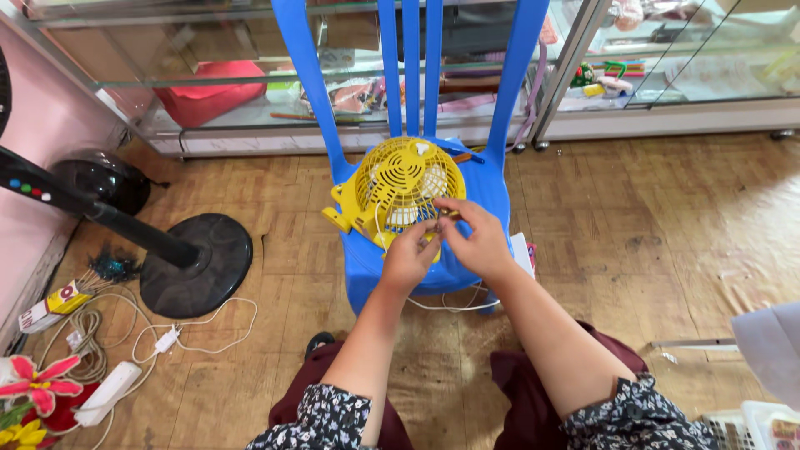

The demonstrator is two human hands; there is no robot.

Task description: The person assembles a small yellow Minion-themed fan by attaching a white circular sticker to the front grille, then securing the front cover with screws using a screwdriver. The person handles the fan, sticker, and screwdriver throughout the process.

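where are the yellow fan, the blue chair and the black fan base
yellow fan (400, 179): head view, on the round front grille.
blue chair (487, 187): head view, on the bare seat right of the fan.
black fan base (204, 258): head view, on the flat round disc on the floor.

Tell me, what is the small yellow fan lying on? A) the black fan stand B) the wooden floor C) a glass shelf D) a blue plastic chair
D: the yellow fan rests on the seat of the blue plastic chair, with both hands at its front edge.
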